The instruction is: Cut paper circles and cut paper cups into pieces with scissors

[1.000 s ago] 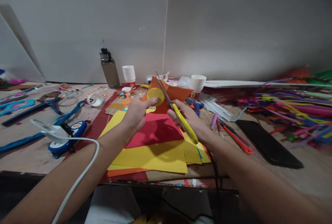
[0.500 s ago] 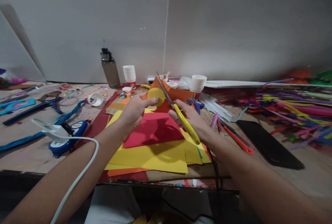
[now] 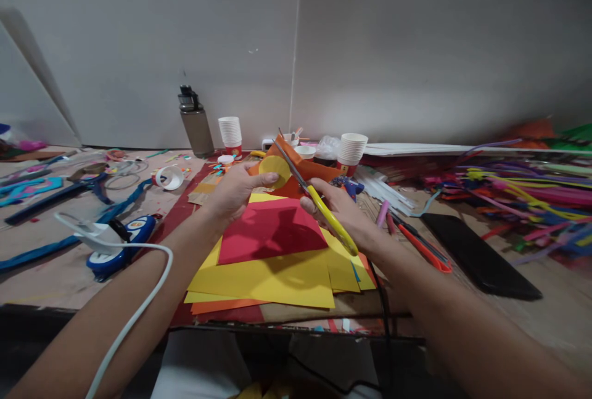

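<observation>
My left hand (image 3: 240, 188) pinches a yellow disc (image 3: 274, 171) against an orange sheet (image 3: 319, 171), thumb on top of the disc. Yellow-handled scissors (image 3: 330, 217) are in my right hand (image 3: 335, 201), their blades pointing up and away at the orange sheet, just right of the disc. The blades look slightly parted at the tips. Below both hands a red sheet (image 3: 272, 232) lies on several yellow sheets (image 3: 259, 282), with an orange edge showing underneath.
Paper cup stacks (image 3: 230, 134) and a bottle (image 3: 196, 127) stand at the back. A blue power strip (image 3: 123, 251) and white cable lie left. On the right are a black phone (image 3: 481, 257), an orange cutter (image 3: 425, 248) and colourful pipe cleaners (image 3: 531, 201).
My left hand, the disc and the orange sheet have shifted slightly left. The scissors have moved only a little, and both hands keep their hold.
</observation>
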`<state>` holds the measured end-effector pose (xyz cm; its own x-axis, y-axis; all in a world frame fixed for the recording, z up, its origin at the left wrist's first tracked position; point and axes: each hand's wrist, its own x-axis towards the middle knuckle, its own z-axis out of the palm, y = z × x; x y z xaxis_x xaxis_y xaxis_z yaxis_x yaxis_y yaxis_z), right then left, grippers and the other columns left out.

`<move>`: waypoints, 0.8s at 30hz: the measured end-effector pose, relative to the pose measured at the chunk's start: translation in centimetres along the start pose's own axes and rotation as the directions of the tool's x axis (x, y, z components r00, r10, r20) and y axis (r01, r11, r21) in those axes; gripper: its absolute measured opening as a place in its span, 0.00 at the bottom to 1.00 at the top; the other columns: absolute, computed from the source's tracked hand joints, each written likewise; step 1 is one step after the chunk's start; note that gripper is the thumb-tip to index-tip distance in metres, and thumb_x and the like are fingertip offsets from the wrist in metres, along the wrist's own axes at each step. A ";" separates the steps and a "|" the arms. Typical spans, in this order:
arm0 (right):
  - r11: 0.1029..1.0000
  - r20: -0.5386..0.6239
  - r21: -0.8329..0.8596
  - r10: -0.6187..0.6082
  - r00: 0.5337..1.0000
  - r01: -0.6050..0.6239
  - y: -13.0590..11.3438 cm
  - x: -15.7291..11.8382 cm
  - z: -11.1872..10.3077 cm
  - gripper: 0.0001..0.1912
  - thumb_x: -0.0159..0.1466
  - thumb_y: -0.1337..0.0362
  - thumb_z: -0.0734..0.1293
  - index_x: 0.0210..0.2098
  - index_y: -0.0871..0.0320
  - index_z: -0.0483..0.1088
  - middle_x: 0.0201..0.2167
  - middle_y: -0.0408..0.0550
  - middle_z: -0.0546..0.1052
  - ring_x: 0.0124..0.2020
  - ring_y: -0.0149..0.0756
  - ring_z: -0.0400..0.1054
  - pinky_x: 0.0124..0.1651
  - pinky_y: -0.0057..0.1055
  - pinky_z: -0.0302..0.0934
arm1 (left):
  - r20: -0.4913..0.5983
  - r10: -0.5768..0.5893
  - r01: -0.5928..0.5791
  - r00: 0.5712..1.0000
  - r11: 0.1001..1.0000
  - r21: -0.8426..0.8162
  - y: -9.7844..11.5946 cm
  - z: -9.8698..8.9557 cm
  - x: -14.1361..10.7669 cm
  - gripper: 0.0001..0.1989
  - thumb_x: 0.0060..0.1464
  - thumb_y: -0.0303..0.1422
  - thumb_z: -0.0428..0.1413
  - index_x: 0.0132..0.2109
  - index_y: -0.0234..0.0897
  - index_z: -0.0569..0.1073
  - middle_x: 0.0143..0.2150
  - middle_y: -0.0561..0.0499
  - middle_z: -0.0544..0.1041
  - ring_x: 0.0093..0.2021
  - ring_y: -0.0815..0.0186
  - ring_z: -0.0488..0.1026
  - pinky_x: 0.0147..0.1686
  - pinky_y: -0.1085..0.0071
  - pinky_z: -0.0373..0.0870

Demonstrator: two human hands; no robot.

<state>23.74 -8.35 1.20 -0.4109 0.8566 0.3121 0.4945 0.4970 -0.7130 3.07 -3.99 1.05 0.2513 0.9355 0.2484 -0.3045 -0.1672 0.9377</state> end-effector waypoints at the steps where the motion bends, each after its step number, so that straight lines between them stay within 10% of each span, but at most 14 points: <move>1: 1.000 -0.001 -0.014 -0.009 1.000 0.009 0.0 0.0 0.0 0.16 0.63 0.50 0.63 0.31 0.56 0.59 0.25 0.39 0.62 0.25 0.28 0.55 0.28 0.28 0.49 | 0.004 -0.002 0.002 1.000 1.000 0.011 0.0 0.0 0.0 0.16 0.37 0.32 0.67 0.36 0.30 0.78 0.34 0.46 0.80 0.35 0.63 0.76 0.44 0.66 0.69; 24: 0.998 0.032 -0.014 -0.054 0.998 0.055 0.4 0.1 -0.1 0.16 0.63 0.50 0.63 0.32 0.57 0.62 0.27 0.41 0.65 0.27 0.29 0.56 0.29 0.29 0.49 | 0.088 -0.081 0.064 0.993 0.981 0.186 0.7 -1.1 0.1 0.16 0.38 0.31 0.67 0.37 0.31 0.79 0.37 0.46 0.79 0.37 0.63 0.75 0.46 0.64 0.67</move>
<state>23.92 -8.08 1.01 -0.4614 0.8234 0.3302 0.4823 0.5452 -0.6857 1.89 -3.66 1.48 0.3546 0.9151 0.1918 -0.1118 -0.1622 0.9804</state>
